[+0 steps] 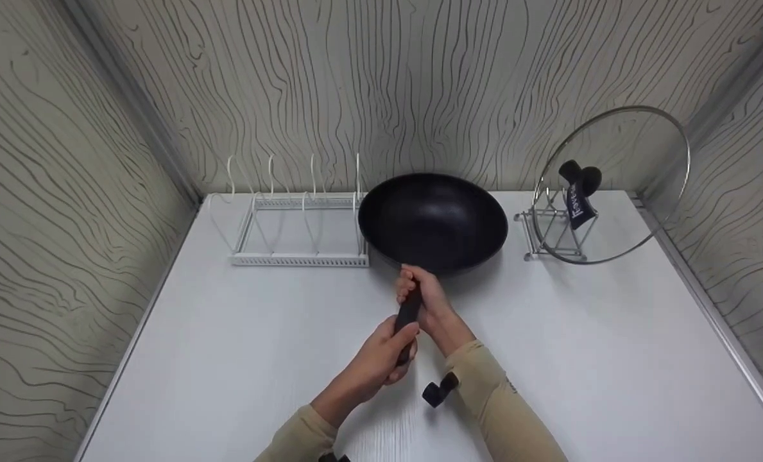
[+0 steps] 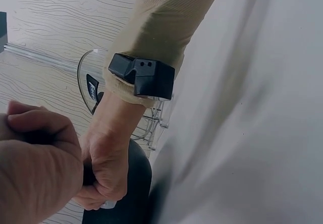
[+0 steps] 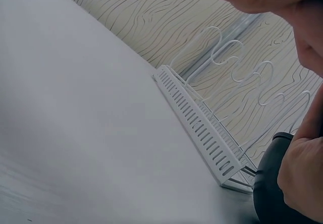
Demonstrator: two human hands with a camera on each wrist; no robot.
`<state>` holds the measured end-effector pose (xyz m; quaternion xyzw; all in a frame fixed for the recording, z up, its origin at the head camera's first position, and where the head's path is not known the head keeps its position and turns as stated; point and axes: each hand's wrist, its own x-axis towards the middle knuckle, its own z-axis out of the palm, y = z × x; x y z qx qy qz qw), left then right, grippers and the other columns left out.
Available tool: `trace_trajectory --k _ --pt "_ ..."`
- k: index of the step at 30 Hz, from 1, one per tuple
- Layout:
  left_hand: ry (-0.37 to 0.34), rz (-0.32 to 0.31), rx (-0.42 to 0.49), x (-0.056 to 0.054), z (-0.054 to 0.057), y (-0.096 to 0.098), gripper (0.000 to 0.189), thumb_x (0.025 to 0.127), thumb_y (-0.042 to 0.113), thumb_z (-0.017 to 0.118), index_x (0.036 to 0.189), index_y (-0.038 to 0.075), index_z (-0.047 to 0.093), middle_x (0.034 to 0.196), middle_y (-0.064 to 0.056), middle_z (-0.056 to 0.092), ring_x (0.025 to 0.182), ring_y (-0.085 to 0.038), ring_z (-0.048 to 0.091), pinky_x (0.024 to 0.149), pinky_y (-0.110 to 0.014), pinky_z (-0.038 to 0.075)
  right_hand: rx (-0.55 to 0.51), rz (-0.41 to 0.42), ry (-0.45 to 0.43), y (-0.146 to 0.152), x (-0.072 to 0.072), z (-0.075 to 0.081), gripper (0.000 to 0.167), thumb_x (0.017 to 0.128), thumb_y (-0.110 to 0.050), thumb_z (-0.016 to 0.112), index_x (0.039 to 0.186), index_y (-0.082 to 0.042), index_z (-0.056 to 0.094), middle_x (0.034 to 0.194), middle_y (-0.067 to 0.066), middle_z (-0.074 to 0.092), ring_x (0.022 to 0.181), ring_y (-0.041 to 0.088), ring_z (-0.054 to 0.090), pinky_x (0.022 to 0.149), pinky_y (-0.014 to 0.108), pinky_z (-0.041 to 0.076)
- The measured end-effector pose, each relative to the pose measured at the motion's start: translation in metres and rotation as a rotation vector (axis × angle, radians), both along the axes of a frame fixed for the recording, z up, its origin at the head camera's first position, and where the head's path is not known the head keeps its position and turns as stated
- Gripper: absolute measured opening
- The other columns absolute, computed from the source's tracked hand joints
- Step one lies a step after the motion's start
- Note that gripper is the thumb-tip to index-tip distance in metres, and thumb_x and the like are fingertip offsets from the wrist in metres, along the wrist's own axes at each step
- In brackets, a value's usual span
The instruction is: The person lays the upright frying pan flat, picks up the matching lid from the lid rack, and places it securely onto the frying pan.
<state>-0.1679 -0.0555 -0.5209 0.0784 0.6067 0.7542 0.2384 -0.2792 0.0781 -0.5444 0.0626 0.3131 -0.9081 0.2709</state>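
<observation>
A black wok [image 1: 432, 221] is held out over the back middle of the table, its open side toward the head camera. Both hands are wrapped round its long black handle [image 1: 409, 310]. My left hand [image 1: 381, 353] grips the near end, while my right hand [image 1: 425, 298] holds the handle close to the pan. In the left wrist view, the right hand [image 2: 106, 158] is curled round the handle beyond the left fist [image 2: 40, 163]. The right wrist view catches only part of the dark pan [image 3: 272, 183] beside the fingers.
Left of the wok stands a white wire rack [image 1: 301, 260] with upright loops. On the right, a glass lid [image 1: 638, 192] with a black knob leans upright in a small metal stand [image 1: 535, 247]. Patterned walls [image 1: 420, 83] border the white table [image 1: 227, 385].
</observation>
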Motion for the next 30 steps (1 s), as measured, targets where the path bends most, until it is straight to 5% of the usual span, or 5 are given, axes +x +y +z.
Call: trace_trajectory --k 15,30 --pt "-0.013 0.007 -0.015 -0.001 -0.012 -0.004 0.036 0.109 0.039 0.054 0.113 0.005 0.045 0.074 0.003 0.051 0.043 -0.003 0.036 0.040 -0.019 0.028 0.081 -0.055 -0.034 -0.005 0.000 -0.008 0.037 0.110 -0.018 0.045 0.074 -0.013 0.055 0.060 -0.007 0.048 0.050 0.004 0.050 0.054 0.019 0.043" --pt "-0.021 0.018 -0.064 -0.006 -0.020 -0.009 0.027 0.110 0.033 0.051 0.113 0.007 0.046 0.076 0.003 0.052 0.046 -0.004 0.036 0.041 -0.019 0.027 0.300 -0.097 0.002 -0.008 -0.007 -0.015 0.029 0.107 -0.018 0.053 0.078 -0.012 0.056 0.067 -0.005 0.049 0.061 0.008 0.049 0.060 0.022 0.044"
